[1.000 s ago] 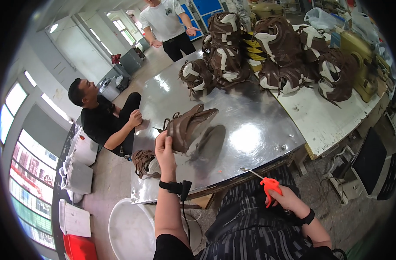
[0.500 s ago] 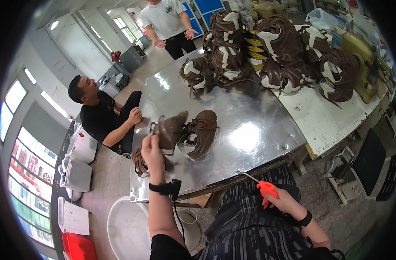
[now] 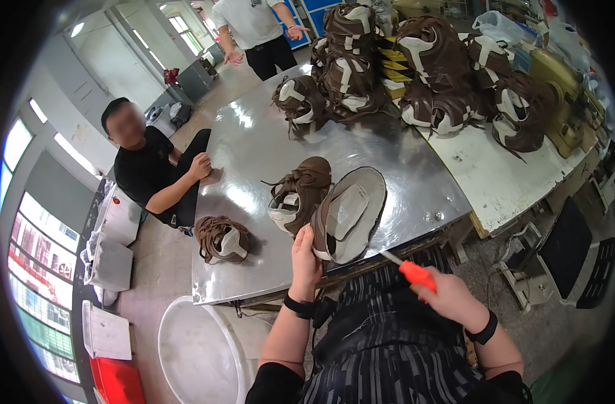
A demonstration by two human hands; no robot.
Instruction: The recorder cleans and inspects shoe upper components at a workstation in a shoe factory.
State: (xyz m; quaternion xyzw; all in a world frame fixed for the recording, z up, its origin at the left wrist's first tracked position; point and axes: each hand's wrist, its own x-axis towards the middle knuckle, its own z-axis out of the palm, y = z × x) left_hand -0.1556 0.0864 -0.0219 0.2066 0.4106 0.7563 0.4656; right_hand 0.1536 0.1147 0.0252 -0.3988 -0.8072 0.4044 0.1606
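L hand (image 3: 305, 261) holds brn shoe (image 3: 351, 215), R hand (image 3: 451, 295) red tool (image 3: 416, 274)

At frame centre, the brown shoe (image 3: 353, 212) conceals part of the left hand (image 3: 306, 261); the full grip cannot be verified. Right of centre, the right hand (image 3: 449, 296) covers part of the handle of the red tool (image 3: 417, 275); contact between the tool's thin tip and the shoe cannot be determined. At top centre, the frame edge cuts off the head of the standing person (image 3: 255, 27). At left, the face of the seated person (image 3: 142, 165) is blurred, and the metal table (image 3: 257, 275) obscures part of the legs. At lower left, the bottom edge truncates the white tub (image 3: 194, 357). At upper right, stacked shoes (image 3: 523, 118) hide part of the gold-coloured machine (image 3: 556, 87).
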